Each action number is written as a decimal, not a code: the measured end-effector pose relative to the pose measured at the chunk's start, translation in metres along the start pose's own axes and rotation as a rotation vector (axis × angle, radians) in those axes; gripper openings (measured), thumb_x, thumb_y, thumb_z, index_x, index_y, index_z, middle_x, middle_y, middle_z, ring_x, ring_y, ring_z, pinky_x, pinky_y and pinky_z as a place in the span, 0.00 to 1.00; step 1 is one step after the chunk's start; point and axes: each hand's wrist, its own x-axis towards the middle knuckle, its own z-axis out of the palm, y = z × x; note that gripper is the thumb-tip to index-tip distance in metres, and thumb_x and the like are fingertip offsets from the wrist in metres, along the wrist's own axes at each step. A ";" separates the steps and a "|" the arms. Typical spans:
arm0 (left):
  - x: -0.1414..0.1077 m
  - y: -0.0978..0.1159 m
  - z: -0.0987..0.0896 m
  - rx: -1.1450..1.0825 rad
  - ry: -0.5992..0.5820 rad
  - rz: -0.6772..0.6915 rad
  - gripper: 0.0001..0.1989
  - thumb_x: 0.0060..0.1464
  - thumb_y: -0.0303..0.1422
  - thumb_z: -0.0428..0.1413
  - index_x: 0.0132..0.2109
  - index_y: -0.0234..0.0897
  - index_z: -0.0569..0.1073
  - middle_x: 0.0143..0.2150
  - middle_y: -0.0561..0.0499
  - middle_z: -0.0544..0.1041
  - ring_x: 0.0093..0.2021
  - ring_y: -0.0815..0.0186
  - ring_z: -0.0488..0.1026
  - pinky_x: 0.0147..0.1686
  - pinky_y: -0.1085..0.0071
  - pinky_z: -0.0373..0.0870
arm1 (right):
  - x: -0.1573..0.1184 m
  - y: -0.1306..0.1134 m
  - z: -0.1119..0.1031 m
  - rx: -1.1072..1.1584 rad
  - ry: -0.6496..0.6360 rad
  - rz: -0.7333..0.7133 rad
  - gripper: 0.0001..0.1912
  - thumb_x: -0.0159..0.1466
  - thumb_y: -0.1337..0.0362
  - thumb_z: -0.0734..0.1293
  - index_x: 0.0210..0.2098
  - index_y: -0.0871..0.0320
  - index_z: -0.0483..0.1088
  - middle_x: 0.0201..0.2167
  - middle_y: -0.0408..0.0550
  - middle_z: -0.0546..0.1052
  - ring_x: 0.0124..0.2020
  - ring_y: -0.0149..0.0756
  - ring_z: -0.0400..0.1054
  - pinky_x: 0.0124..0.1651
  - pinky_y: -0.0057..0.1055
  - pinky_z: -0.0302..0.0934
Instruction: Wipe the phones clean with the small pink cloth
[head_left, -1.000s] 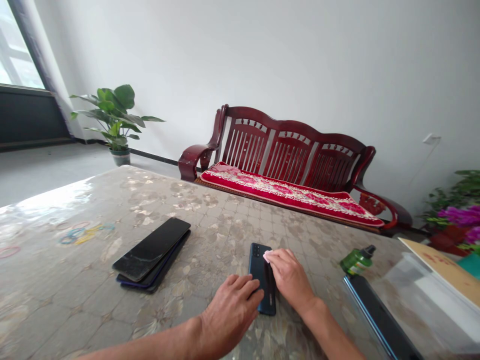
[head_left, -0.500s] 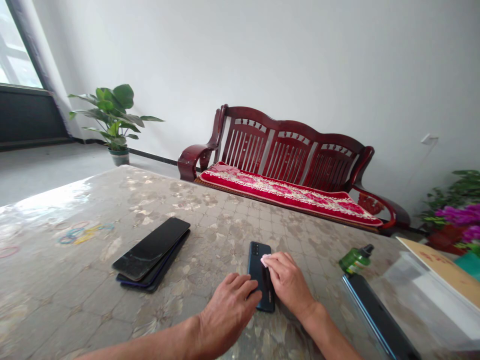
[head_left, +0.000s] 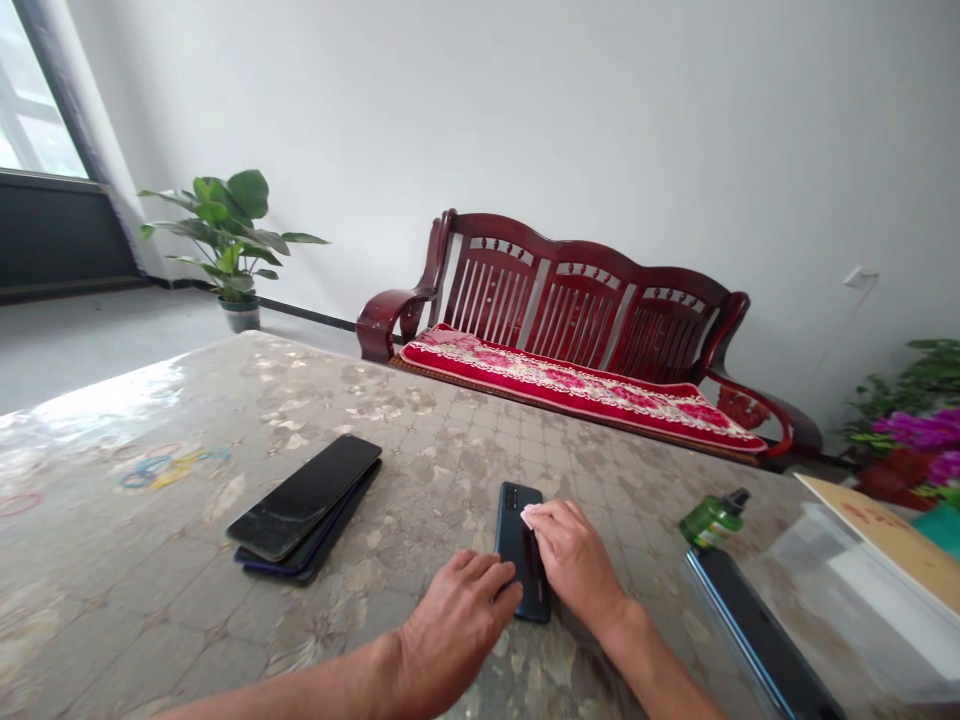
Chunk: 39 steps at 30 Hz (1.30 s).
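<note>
A dark blue phone lies back up on the patterned table, its camera block at the far end. My left hand rests with bent fingers on the phone's left edge; nothing shows between its fingers. My right hand pinches a small pink cloth against the upper right part of the phone's back. Several other phones lie stacked to the left, the top one black. A green spray bottle lies to the right, beside another stack of phones.
Coloured rubber bands lie at the table's left. At the right edge sit a clear plastic box and a brown cardboard piece. Beyond the table are a wooden bench, a potted plant and purple flowers.
Hardly anything differs. My right hand has shifted very slightly on the phone, the pink cloth still in its fingers.
</note>
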 end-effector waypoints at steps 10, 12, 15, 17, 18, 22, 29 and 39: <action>0.000 -0.001 0.004 0.018 -0.032 0.006 0.10 0.63 0.29 0.54 0.51 0.37 0.71 0.50 0.43 0.75 0.50 0.56 0.71 0.49 0.62 0.66 | 0.006 -0.007 0.003 0.017 -0.040 -0.053 0.18 0.65 0.78 0.60 0.45 0.54 0.74 0.40 0.48 0.77 0.44 0.39 0.69 0.48 0.37 0.68; 0.000 -0.001 0.003 0.018 -0.040 0.012 0.11 0.63 0.29 0.54 0.52 0.37 0.70 0.50 0.43 0.74 0.50 0.56 0.71 0.48 0.62 0.66 | 0.009 -0.005 0.008 -0.001 0.003 -0.022 0.18 0.64 0.79 0.60 0.45 0.54 0.75 0.40 0.48 0.76 0.44 0.39 0.69 0.48 0.37 0.68; 0.001 -0.001 0.002 0.010 -0.046 0.009 0.10 0.63 0.29 0.55 0.51 0.37 0.70 0.48 0.44 0.75 0.48 0.57 0.71 0.47 0.62 0.66 | 0.011 -0.008 0.009 0.022 -0.026 -0.036 0.18 0.63 0.79 0.60 0.43 0.54 0.75 0.39 0.48 0.76 0.43 0.39 0.69 0.47 0.37 0.67; 0.002 0.000 0.001 0.009 -0.047 0.004 0.09 0.63 0.29 0.55 0.50 0.37 0.70 0.46 0.45 0.75 0.46 0.57 0.72 0.45 0.62 0.67 | 0.010 -0.013 0.006 0.054 -0.086 -0.079 0.17 0.63 0.79 0.60 0.42 0.54 0.75 0.38 0.47 0.76 0.42 0.38 0.68 0.46 0.36 0.67; 0.003 0.000 0.001 0.011 -0.047 0.002 0.08 0.63 0.29 0.55 0.49 0.36 0.70 0.45 0.46 0.75 0.46 0.57 0.72 0.45 0.62 0.67 | 0.010 -0.014 0.005 0.065 -0.112 -0.099 0.17 0.63 0.79 0.60 0.42 0.54 0.75 0.38 0.47 0.76 0.42 0.38 0.68 0.46 0.36 0.67; 0.002 0.000 0.000 0.021 -0.039 0.007 0.09 0.63 0.28 0.54 0.50 0.36 0.70 0.47 0.44 0.75 0.48 0.57 0.71 0.47 0.62 0.66 | 0.015 -0.013 0.006 0.051 -0.089 -0.075 0.16 0.65 0.79 0.60 0.42 0.55 0.74 0.38 0.48 0.76 0.42 0.39 0.67 0.47 0.37 0.66; 0.001 -0.001 0.003 0.008 -0.059 0.008 0.08 0.63 0.29 0.54 0.49 0.36 0.70 0.45 0.45 0.75 0.46 0.57 0.71 0.46 0.63 0.66 | 0.025 -0.015 0.011 0.081 -0.106 -0.119 0.16 0.64 0.79 0.62 0.40 0.54 0.75 0.37 0.46 0.76 0.41 0.37 0.68 0.47 0.34 0.65; 0.002 -0.001 -0.001 0.006 -0.072 0.001 0.07 0.63 0.29 0.54 0.49 0.36 0.69 0.46 0.47 0.75 0.46 0.58 0.71 0.43 0.62 0.66 | 0.023 -0.012 0.007 0.091 -0.130 -0.152 0.18 0.62 0.80 0.60 0.41 0.54 0.74 0.38 0.47 0.76 0.42 0.38 0.67 0.47 0.35 0.65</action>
